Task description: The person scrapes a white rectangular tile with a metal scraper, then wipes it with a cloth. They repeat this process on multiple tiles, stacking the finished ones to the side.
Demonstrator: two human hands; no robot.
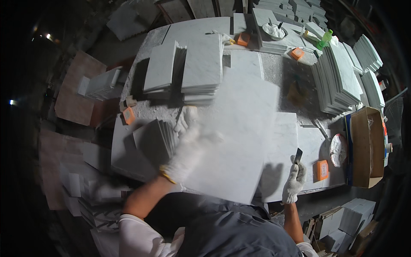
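Observation:
A large white marble tile (pixel 239 137) with faint grey veins is blurred by motion. It appears tilted and raised off the table, its lower edge reaching past the table's front. My left hand (pixel 188 154), in a white knit glove with a yellow cuff, is at the tile's left edge, closed on it, with the fingers smeared over its face. To the right, my gloved right hand (pixel 294 182) is closed around a small scraper, whose dark blade (pixel 298 155) points up. Beneath that hand lies another white tile (pixel 287 132), partly covered by the raised one.
Stacks of tiles (pixel 201 64) stand on the dusty table, with a taller stack (pixel 336 81) at right. An orange box (pixel 322 170), a plate of white paste (pixel 338 150) and an open carton (pixel 364 145) are near my right hand. A green bottle (pixel 326 38) stands far right.

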